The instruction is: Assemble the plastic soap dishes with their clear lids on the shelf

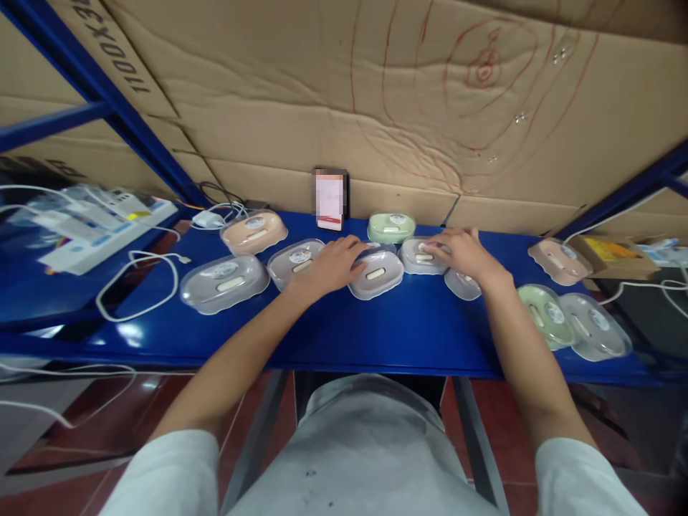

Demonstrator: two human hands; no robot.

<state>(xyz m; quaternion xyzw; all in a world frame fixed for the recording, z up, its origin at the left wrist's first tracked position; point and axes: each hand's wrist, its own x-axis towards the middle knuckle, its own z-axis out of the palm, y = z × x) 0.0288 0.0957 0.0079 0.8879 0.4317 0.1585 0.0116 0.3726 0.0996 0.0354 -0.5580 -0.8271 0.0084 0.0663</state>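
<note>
My left hand (336,264) lies palm down with fingers stretched and apart, at the left edge of a grey oval plastic box (384,283) with a clear lid. Part of another box behind is hidden by its fingertips. To its left sits a similar grey box (284,266). My right hand (466,252) has bent fingers drawn together at the lid of a grey oval box (416,261), by its round sticker; anything between the fingertips is hidden. Under the right wrist, another grey box (461,287) is partly covered. A green box (388,229) stands behind, between the hands.
A phone (330,201) leans against the cardboard wall (269,107). More lidded boxes, peach (252,233), grey (226,285), green (544,315) and peach (559,259), lie on the blue table (344,337). White cables (175,283) and a power strip (107,240) are at left.
</note>
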